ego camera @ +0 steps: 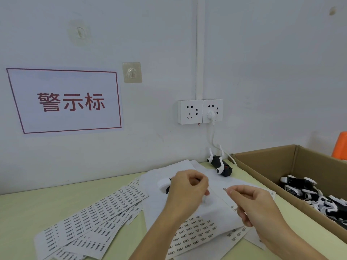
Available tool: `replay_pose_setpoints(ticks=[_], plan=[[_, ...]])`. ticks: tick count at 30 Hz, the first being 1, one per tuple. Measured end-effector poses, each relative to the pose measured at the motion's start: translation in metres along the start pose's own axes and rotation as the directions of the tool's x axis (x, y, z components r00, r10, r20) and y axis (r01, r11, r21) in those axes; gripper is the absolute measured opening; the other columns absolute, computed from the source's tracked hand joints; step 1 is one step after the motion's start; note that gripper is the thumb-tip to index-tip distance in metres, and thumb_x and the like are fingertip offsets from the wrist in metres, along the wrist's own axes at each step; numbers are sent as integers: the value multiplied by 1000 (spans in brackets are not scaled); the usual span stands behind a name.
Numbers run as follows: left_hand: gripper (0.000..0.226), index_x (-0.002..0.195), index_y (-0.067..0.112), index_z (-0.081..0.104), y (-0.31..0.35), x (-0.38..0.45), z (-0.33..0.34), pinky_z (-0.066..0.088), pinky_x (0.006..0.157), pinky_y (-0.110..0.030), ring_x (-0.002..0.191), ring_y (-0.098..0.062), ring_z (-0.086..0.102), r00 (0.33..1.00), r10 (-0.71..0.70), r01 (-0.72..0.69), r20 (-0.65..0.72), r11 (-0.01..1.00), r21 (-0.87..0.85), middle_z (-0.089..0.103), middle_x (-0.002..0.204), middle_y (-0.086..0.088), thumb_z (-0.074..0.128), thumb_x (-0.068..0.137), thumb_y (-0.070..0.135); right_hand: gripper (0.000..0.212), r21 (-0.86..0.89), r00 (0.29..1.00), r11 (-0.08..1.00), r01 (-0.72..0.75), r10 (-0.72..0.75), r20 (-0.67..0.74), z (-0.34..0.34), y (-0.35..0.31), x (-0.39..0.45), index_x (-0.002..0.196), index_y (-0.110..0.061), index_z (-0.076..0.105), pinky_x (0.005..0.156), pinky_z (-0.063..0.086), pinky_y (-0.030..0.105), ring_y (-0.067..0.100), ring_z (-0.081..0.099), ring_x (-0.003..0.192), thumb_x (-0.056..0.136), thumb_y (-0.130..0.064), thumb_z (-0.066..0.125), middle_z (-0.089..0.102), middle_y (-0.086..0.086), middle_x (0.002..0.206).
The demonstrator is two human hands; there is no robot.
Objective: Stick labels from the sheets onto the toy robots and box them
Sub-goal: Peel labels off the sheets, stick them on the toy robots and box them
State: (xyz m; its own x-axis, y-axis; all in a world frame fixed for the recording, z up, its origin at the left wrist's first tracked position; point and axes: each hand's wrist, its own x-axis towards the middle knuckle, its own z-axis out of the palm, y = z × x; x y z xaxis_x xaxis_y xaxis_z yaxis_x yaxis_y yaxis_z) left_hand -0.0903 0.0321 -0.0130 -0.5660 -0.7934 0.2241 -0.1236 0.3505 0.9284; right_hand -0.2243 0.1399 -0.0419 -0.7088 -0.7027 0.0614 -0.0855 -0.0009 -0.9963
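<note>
Label: a small label [224, 189] is pinched at the fingertips of the right hand [249, 201], held in the air above the sheets.
Toy robot: a black-and-white toy robot [165, 184] is gripped in the curled left hand [188, 188], largely hidden by the fingers; its long axis cannot be told.
Relation: the label lies just to the right of the held toy, apart from it, with a short gap between; the right hand is judged the one to close it leftward.
Sheets: printed label sheets [97, 214] are fanned on the table [28, 212], left of and beneath both hands.
Box: the cardboard box [266, 162] stands to the right, nearer the right hand, with toys inside.
Second toy: another robot [219, 166] lies by the wall, beyond the hands.
</note>
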Motion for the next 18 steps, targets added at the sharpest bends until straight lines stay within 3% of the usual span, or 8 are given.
replay_pose_setpoints(ticks=[2,4,6,8,10,12,15,18], plan=[[17,82,27,72,0,4,-10,42,53,-10,56,3,57,989,99,-96,-114,995,30,72,72,11,62,91,16,7,-26,1000,999,18,-18,2,-1,0,0,88,-10,75,36,29,20,13,35,37,91,-15,71,47,3,49],[17,95,31,68,-5,8,-21,41,69,-5,78,8,54,963,227,-192,-145,956,222,67,84,18,61,90,16,8,-73,999,997,39,-37,20,-1,1,0,88,-11,74,36,30,19,12,36,36,92,-16,70,49,3,49],[31,120,34,60,-16,11,-29,30,98,-12,114,8,40,954,298,-254,2,810,529,54,123,23,58,90,25,9,-124,998,991,50,-44,49,0,2,-1,88,-10,73,36,30,18,11,37,34,93,-16,68,50,3,49],[49,138,35,46,-28,14,-33,17,113,-30,137,-6,26,966,215,-256,147,674,693,38,145,18,56,90,38,11,-153,996,987,50,-37,82,1,3,-1,86,-10,73,36,30,18,11,39,34,94,-16,68,51,4,51],[58,143,35,38,-38,14,-30,11,114,-34,140,-13,26,968,154,-250,197,569,784,37,147,15,57,89,42,12,-183,994,982,54,-35,106,3,4,-2,85,-10,73,36,31,19,12,40,36,93,-17,68,51,4,53],[58,144,34,34,-44,13,-25,15,111,-35,132,-17,34,963,204,-254,177,467,847,41,143,13,58,91,36,11,-213,992,975,68,-44,116,4,5,-1,84,-11,73,37,32,19,13,42,37,92,-19,70,53,3,54],[55,143,29,33,-47,14,-22,23,103,-36,121,-21,42,958,276,-191,83,394,899,49,134,7,57,94,21,11,-237,991,968,85,-57,121,5,6,-1,83,-13,72,36,33,17,13,44,36,91,-21,71,55,1,55],[39,132,23,43,-44,14,-24,28,95,-33,110,-22,45,962,271,-130,27,371,919,54,121,4,52,95,15,10,-248,990,963,104,-77,120,6,6,-1,83,-14,72,36,33,16,13,44,36,90,-21,72,55,-2,55]])
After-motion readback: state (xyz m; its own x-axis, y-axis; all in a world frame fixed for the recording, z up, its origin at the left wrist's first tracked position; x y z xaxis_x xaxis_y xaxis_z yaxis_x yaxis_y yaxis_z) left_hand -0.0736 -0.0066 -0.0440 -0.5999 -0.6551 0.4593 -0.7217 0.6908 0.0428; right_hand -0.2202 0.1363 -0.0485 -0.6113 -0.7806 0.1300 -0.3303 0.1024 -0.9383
